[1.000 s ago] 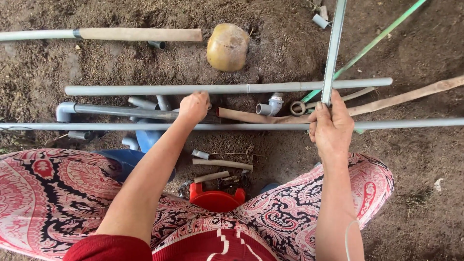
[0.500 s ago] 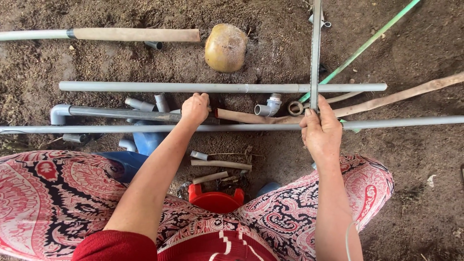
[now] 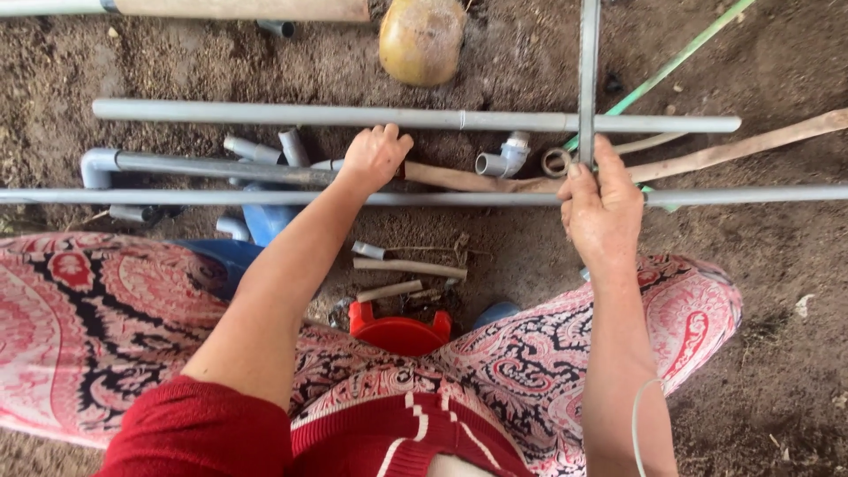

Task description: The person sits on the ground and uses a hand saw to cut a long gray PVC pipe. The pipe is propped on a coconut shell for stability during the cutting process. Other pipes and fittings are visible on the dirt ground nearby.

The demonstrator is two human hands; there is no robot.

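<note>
Brown, crumbly earth is filling the whole frame as the working surface, damp-looking and scattered with small stones and bits of root; no wall or floor covering is showing, only bare ground. Across the middle a long grey pipe (image 3: 265,198) is lying from the left edge to the right edge, and above it a thicker grey pipe (image 3: 353,115) is running parallel, ending toward the upper right. The right hand (image 3: 603,208), right of centre, is gripping a thin grey pipe (image 3: 588,62) that is standing nearly vertical in the picture and running out of the top edge; the fingers (image 3: 576,181) are curled closed around its lower end, the thumb pressing alongside, just where it is crossing the long horizontal pipe. The left hand (image 3: 374,157), just left of centre, is reaching down with fingers bent and closed over the end of a short grey pipe with an elbow (image 3: 177,165) on its left end; whether it is actually clamping that pipe I cannot tell. Between the hands a grey valve fitting (image 3: 505,157) is sitting on a wooden strip (image 3: 724,150), which is slanting up to the right edge. A round yellowish fruit (image 3: 422,40) is resting at the top centre, a green rod (image 3: 680,57) is angling into the upper right corner, and a red plastic stool (image 3: 399,330) is showing at the lower centre between knees draped in red patterned cloth (image 3: 97,327).
</note>
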